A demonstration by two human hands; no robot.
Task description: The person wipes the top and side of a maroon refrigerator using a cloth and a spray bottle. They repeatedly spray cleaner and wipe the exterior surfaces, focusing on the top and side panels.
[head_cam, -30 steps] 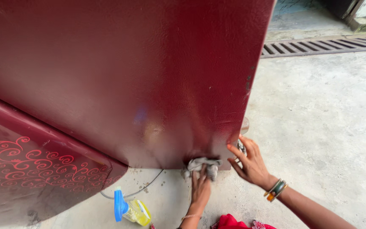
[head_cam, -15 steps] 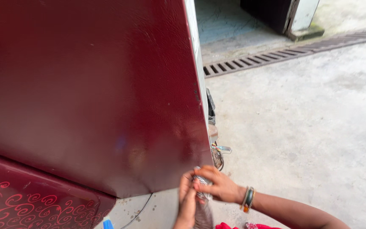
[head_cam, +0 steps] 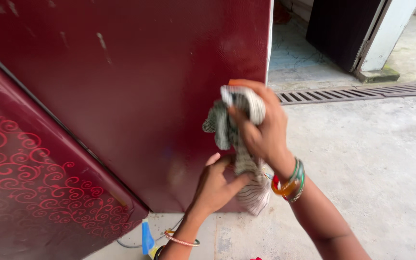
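At the far left stands a dark red door panel [head_cam: 30, 178] patterned with lighter red swirls, angled open from a tall dark red appliance side [head_cam: 160, 72] that fills the left and middle of the view. The side panel has a leathery texture and a few pale scuffs near the top. At the near bottom edge, just below the door's lower corner, the blue cap of a spray bottle [head_cam: 147, 237] shows, with a thin cable [head_cam: 169, 231] running on the concrete floor [head_cam: 376, 159] beside it.

The left hand [head_cam: 214, 185] rises from the near edge, a thin bangle at its wrist, its fingers [head_cam: 213, 160] curled and its thumb pressed against the lower part of a grey-and-white striped cloth [head_cam: 239, 144]. The cloth hangs in front of the lower right part of the appliance side, bunched at the top and trailing down to a loose striped end between the 2 wrists.

The right hand [head_cam: 261, 127] is just right of and above the left, its fingers [head_cam: 244, 127] closed around the bunched upper part of the cloth, holding it up near the panel's right edge. Green, red and orange bangles [head_cam: 290, 180] ring that wrist.

Farther right, a metal drain grate [head_cam: 357, 92] crosses the floor, and beyond it stands a dark doorway with a pale frame [head_cam: 388, 33].
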